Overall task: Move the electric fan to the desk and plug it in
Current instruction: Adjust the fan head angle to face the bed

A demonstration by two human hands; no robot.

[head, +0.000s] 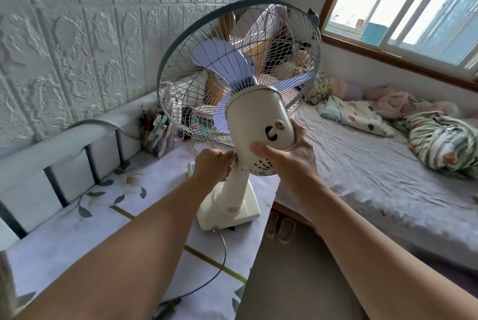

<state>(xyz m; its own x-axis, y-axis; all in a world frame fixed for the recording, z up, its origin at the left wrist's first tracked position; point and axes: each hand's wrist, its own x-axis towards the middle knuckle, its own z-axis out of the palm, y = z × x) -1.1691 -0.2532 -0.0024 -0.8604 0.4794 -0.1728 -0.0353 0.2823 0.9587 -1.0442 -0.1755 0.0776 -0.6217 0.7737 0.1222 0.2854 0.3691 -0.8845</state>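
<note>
A cream electric fan (256,115) with pale blue blades and a wire cage stands on the desk (77,237), its square base (232,208) near the desk's right edge. The head is tilted upward, facing away from me. My right hand (289,154) cups the rear of the motor housing. My left hand (213,165) pinches a small knob at the neck joint, just under the housing. The fan's grey cord (219,265) runs from the back of the base across the desk toward me; a dark plug (168,306) lies at the bottom edge.
A clear holder of pens (155,133) stands at the desk's back, against the padded wall rail (64,154). A bed (375,177) with crumpled bedding lies to the right, under a window (413,1). Slippers (280,229) sit on the floor between desk and bed.
</note>
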